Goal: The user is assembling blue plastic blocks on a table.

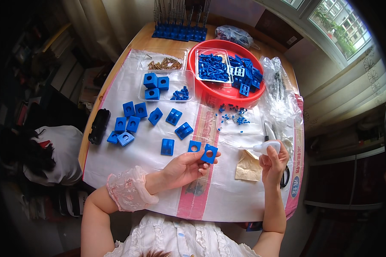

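Between the thumb and fingers of my left hand (182,170) is a blue plastic block (208,158) with a round hole through it. Just behind it on the sheet lies a similar holed block (194,146). My right hand (273,166) is closed around a small white squeeze bottle (270,147), whose thin nozzle points left toward the held block, apart from it. To the left, several loose blue blocks (133,124) lie in a group. Blue pieces with curved grooves (167,147) rest nearer my left hand.
A red basin (257,99) stands at the back, with a clear tray of small blue parts. Left of it, a plastic container (192,88) holds blocks. Brass-coloured pins (164,64), a black case (99,127), brown paper (249,166) and crumpled plastic (278,81) surround the work. A person (58,150) is at left.
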Available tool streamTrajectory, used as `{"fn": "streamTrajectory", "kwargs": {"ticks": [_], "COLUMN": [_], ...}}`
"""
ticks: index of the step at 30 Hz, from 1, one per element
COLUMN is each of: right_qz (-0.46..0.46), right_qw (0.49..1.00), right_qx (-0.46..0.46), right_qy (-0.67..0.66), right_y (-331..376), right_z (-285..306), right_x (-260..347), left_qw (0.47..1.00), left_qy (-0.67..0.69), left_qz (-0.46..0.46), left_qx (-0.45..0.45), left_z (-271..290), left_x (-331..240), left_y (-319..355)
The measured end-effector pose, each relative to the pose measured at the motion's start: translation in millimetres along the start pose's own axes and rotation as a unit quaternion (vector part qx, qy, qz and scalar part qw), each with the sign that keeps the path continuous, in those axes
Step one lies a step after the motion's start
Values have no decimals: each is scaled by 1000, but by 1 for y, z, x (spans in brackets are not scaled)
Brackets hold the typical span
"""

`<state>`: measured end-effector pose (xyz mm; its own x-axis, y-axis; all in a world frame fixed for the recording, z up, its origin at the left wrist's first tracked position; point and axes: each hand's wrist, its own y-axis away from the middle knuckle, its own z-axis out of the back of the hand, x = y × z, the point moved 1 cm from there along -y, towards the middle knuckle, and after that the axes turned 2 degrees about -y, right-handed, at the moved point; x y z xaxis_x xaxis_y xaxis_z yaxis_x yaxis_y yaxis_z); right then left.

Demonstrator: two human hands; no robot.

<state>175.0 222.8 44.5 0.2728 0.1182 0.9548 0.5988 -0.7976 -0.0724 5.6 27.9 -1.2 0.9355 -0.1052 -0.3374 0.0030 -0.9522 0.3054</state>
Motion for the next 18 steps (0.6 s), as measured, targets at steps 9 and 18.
{"fn": "streamTrajectory", "kwargs": {"ticks": [9,18], "right_qz": [0,1], "right_qw": [1000,1000], "right_qx": [0,-2], "right_qy": [-1,-4], "right_y": [0,0], "right_z": [0,1], "right_x": [0,-1], "left_qw": [1000,1000], "left_qy": [14,2], "left_qz": [10,-3], "left_qx": [1,1], "left_z": [4,0], "left_x": [0,0], "left_y": [-1,0]}}
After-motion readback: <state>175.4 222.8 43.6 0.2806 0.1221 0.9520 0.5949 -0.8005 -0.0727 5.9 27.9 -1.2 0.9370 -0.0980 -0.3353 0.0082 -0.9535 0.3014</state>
